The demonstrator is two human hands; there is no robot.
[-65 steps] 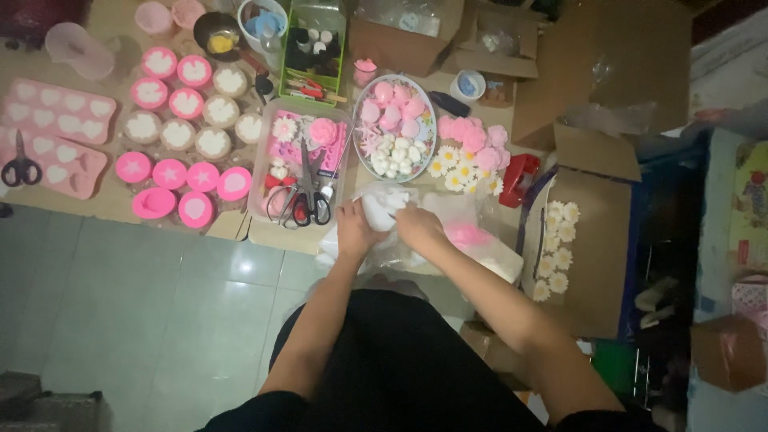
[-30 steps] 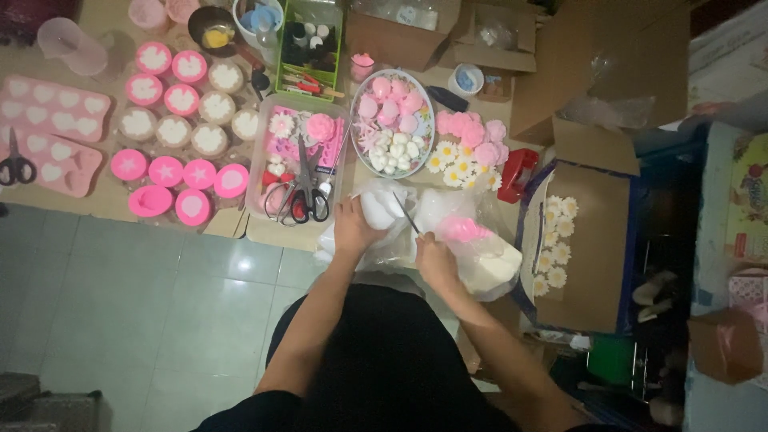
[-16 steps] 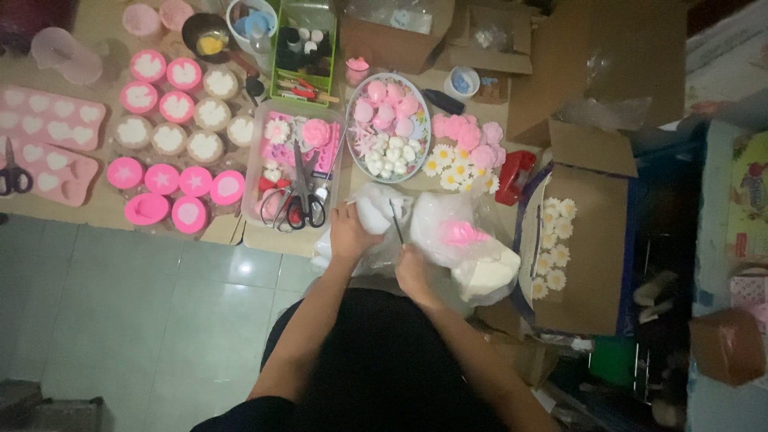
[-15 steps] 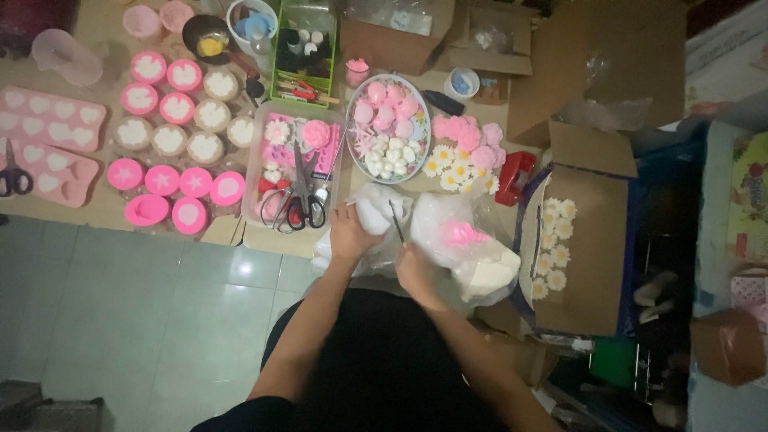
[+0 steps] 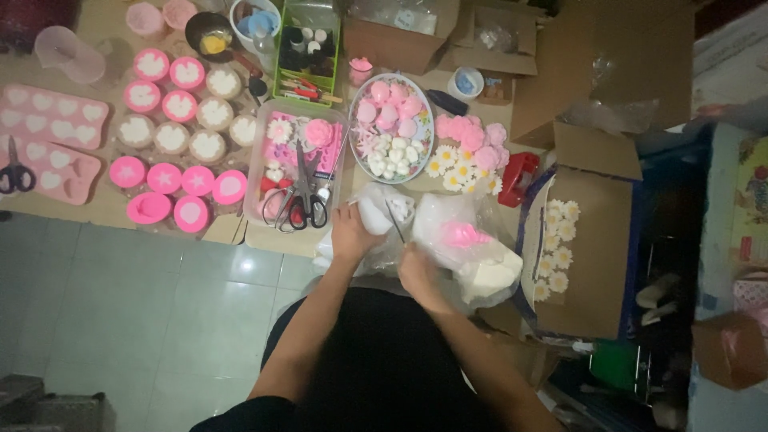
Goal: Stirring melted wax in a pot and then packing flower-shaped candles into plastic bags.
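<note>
My left hand (image 5: 350, 237) grips a white lump (image 5: 379, 210) at the edge of the cardboard work surface. My right hand (image 5: 419, 274) is just to its right and nearer my body, closed on a thin dark blade (image 5: 394, 222) that slants up against the white lump. To the right of both hands lies a crumpled clear plastic bag (image 5: 448, 216) with a pink piece (image 5: 466, 234) and a pale white block (image 5: 488, 276) in it.
Beyond the hands stand a patterned bowl (image 5: 362, 150) of pink and white flower shapes and a clear tray (image 5: 254, 172) with scissors (image 5: 301, 200). Round pink moulds (image 5: 180, 180) and pink heart trays (image 5: 48, 148) lie left. A cardboard box (image 5: 596, 248) with daisies stands right.
My right hand has pulled back from the white lump toward my body and lower right. The plastic bag has spread out to the right. My left hand has stayed on the lump.
</note>
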